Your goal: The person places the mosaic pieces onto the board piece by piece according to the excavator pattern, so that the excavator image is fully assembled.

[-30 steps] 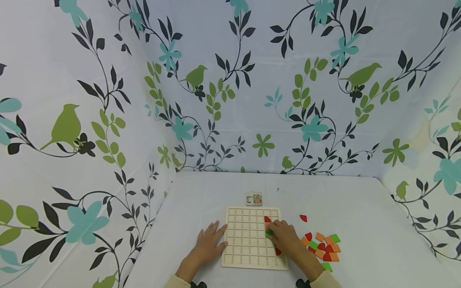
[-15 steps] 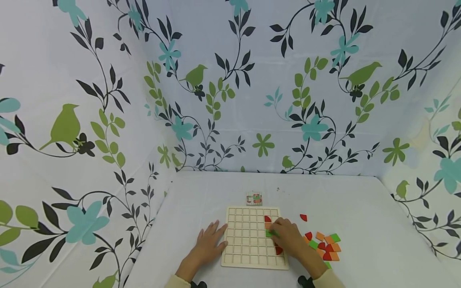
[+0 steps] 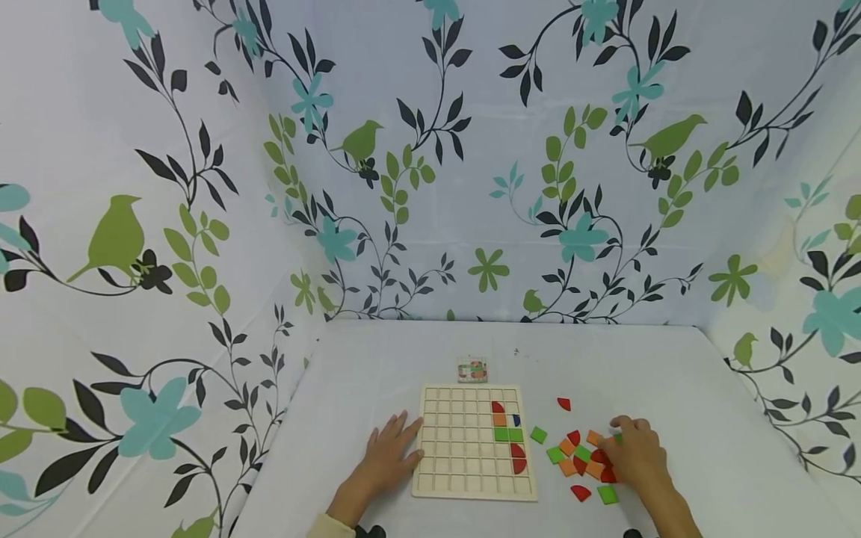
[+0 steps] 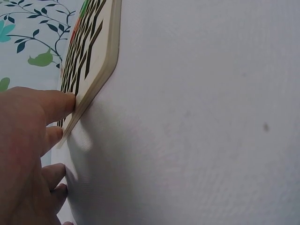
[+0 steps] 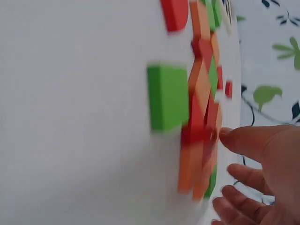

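A pale wooden grid board (image 3: 464,463) lies on the white table. Its right columns bear red quarter-round pieces (image 3: 518,450), an orange square (image 3: 499,420), two green squares (image 3: 501,434) and a small dark blue piece (image 3: 516,421). My left hand (image 3: 389,456) rests at the board's left edge, fingers spread, thumb on its rim. Over the heap of loose tiles to the right hovers my right hand (image 3: 635,454). In the right wrist view its thumb and fingers stand apart beside red and orange tiles (image 5: 199,84), and nothing shows between them.
A small patterned card (image 3: 473,369) lies beyond the board's far edge. One red piece (image 3: 563,404) sits apart behind the heap, and a green square (image 3: 608,495) lies at its near side. Patterned cloth (image 3: 430,187) hangs behind the table.
My right hand has left the board and moved right to the loose tiles. A second green square now shows in the board, beside the first. My left hand has stayed put.
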Motion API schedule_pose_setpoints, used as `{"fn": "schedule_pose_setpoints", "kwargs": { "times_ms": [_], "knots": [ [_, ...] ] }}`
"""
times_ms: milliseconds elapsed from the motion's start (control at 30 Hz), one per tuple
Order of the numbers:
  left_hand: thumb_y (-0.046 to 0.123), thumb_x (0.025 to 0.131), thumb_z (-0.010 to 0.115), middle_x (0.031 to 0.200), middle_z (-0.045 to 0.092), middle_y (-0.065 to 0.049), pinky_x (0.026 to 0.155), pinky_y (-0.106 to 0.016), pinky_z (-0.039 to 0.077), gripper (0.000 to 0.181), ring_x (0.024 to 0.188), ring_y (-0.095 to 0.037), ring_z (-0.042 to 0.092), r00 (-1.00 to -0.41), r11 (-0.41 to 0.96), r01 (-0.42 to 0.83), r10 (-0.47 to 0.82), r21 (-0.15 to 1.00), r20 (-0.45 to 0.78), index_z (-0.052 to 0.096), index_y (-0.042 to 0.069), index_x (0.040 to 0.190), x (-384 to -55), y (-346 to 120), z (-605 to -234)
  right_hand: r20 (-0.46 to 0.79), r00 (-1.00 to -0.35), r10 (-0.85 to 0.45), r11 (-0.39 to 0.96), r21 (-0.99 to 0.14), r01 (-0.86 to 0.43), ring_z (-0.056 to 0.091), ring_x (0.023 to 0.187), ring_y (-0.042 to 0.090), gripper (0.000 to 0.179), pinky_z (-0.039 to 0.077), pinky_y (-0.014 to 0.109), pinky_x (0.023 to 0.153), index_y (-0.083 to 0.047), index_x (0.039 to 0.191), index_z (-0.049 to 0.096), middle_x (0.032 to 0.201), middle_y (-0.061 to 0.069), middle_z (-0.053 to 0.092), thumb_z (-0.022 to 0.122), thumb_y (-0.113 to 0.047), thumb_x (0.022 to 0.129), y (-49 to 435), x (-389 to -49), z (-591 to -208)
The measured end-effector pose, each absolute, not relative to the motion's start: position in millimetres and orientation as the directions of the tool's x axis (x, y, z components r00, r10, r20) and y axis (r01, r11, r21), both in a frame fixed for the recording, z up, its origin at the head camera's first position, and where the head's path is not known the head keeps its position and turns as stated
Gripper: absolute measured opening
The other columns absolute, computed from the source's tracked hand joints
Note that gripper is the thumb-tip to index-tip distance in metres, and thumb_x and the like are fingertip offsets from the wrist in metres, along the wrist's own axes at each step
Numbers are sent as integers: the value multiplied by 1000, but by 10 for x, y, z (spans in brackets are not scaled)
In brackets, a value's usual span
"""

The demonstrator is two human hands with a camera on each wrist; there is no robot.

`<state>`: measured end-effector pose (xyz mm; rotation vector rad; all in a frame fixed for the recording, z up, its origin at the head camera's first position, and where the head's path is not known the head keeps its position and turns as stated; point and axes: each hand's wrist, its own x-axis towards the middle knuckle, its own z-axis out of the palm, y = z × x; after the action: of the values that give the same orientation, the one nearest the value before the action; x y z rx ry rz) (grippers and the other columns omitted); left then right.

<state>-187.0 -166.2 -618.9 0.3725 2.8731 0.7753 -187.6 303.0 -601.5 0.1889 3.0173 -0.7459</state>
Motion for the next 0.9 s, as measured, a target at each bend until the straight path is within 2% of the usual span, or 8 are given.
{"fn": "schedule_pose_setpoints", "kwargs": {
  "times_ms": [100, 200, 300, 433, 600, 900],
  "knots": [
    [37, 103, 65, 169, 34, -22, 121, -78, 15, 62, 157, -48, 28, -961, 837, 199, 270, 510, -68, 48, 16, 159, -1864, -1671, -6186, -111, -982, 156, 865, -464, 190, 57, 107, 54, 52, 53, 68, 86, 9, 125, 58, 121, 39, 54, 76, -30, 96, 3215, -1847, -6026],
    [37, 103, 65, 169, 34, -23, 121, -78, 15, 62, 157, -48, 28, -961, 833, 199, 269, 516, -63, 49, 16, 159, -1864, -1676, -6182, -132, -979, 155, 847, -492, 201, 56, 107, 52, 50, 53, 68, 93, 10, 124, 57, 120, 39, 55, 75, -27, 97, 3304, -1860, -6051],
    [37, 103, 65, 169, 34, -23, 121, -78, 14, 62, 157, -48, 28, -961, 830, 199, 271, 522, -63, 48, 16, 159, -1865, -1675, -6184, -122, -983, 137, 832, -525, 181, 55, 107, 49, 45, 52, 66, 96, 11, 123, 58, 119, 37, 56, 73, -24, 99, 3339, -1899, -6081],
    [38, 104, 64, 170, 33, -22, 121, -78, 15, 62, 157, -48, 28, -959, 833, 202, 274, 515, -68, 48, 17, 159, -1870, -1674, -6207, -86, -987, 136, 809, -565, 161, 56, 103, 44, 35, 53, 60, 92, 11, 119, 60, 113, 33, 58, 69, -17, 100, 3356, -1946, -6125],
    [39, 103, 65, 169, 34, -22, 121, -78, 15, 62, 157, -48, 28, -959, 836, 204, 274, 510, -66, 48, 17, 159, -1875, -1675, -6216, -20, -994, 105, 793, -601, 96, 59, 105, 45, 29, 52, 63, 95, 15, 119, 59, 111, 32, 60, 63, -7, 101, 3343, -2016, -6162],
    [36, 103, 65, 169, 34, -23, 122, -78, 12, 62, 156, -50, 27, -962, 825, 194, 266, 532, -61, 48, 16, 159, -1861, -1656, -6211, -49, -991, 125, 739, -662, 126, 58, 112, 49, 40, 52, 65, 103, 15, 133, 53, 126, 38, 51, 62, -7, 101, 3147, -2202, -6172]
  ]
}}
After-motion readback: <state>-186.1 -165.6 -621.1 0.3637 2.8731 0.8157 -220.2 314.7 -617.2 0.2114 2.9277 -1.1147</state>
